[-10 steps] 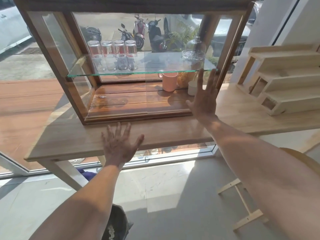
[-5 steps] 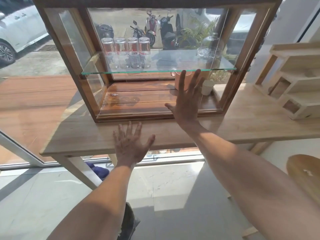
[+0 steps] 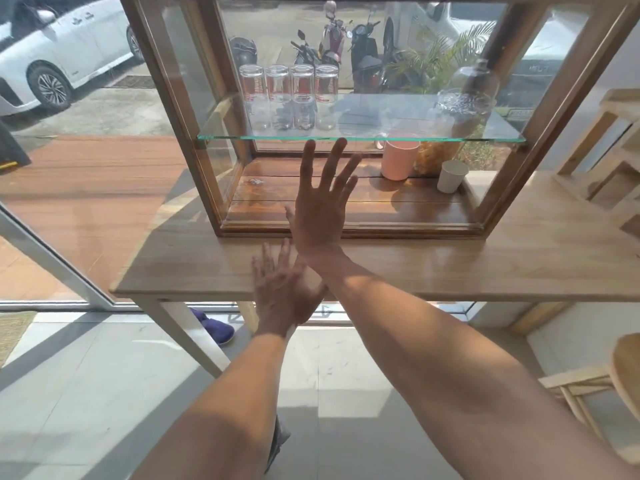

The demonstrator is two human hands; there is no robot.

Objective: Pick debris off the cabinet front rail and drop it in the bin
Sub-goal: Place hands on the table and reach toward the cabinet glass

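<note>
Debris is too small to see on the brown wooden front rail (image 3: 381,227) at the bottom of the glass cabinet, and no bin shows. The right hand (image 3: 320,206) is flat and spread wide with nothing in it, crossing over that rail, maybe to feel for crumbs. The left hand (image 3: 282,292) is spread and empty too, just under the right wrist, above the pale wooden table (image 3: 485,268).

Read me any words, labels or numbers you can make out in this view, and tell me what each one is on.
No text here can be read.
Four glasses on the glass shelf: red print, too blurred to read.
Plate on the vehicle seen through the cabinet: too blurred to read.
Pink cup and white cup: no print visible.
</note>
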